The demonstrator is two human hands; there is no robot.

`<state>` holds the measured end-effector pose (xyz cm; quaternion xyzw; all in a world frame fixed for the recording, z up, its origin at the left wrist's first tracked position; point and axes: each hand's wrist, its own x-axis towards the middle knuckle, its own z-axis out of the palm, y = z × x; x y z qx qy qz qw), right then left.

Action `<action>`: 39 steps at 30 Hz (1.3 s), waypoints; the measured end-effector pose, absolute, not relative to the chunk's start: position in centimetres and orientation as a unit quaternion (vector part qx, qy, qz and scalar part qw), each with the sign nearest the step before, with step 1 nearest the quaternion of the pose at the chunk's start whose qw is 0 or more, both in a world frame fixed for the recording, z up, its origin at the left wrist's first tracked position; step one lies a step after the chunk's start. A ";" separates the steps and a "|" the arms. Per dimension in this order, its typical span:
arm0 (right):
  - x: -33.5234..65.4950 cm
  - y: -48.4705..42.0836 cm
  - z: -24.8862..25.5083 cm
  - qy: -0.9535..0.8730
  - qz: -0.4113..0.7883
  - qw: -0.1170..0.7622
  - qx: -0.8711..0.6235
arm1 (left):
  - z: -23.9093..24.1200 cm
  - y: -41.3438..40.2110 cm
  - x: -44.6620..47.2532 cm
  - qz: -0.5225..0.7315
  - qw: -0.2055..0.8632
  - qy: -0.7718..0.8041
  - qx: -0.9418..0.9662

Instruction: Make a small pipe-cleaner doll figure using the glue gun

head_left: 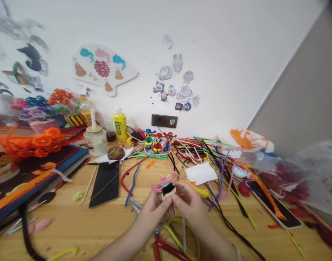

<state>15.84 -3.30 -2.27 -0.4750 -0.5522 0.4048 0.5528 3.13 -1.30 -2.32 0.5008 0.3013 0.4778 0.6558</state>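
Both my hands pinch one small handmade figure (167, 189) above the table. It has pink curled loops on top, a black middle, a bit of teal and a cream lower part. My left hand (153, 207) grips it from the left, thumb at the bottom edge. On the other side my right hand (191, 203) has its thumb and fingers closed on it. Beneath the hands lie yellow-handled scissors (173, 233) and a red-handled tool (170, 249), partly covered by my arms. Three similar colourful figures (157, 142) stand on a small dish at the back.
A dark phone (105, 184) lies to the left, another phone (274, 204) at right. Tangled pipe cleaners (209, 156) spread over the back right. A yellow bottle (120, 124) and a glass jar (96, 141) stand near the wall. Orange flowers (38, 145) are at far left.
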 end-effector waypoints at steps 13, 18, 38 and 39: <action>15.8 -3.0 -2.5 -0.451 0.560 0.564 -0.407 | -1.8 -0.6 3.1 0.448 0.694 0.365 0.429; 16.4 -2.4 -2.3 -0.475 0.515 0.577 -0.419 | -1.4 -0.4 2.7 0.435 0.686 0.350 0.467; 16.8 -3.3 -2.5 -0.688 0.177 0.507 -0.489 | -0.5 -0.6 1.7 0.441 0.580 0.364 0.580; 16.8 -3.3 -2.5 -0.695 0.165 0.504 -0.486 | -0.5 -0.6 1.7 0.442 0.578 0.363 0.582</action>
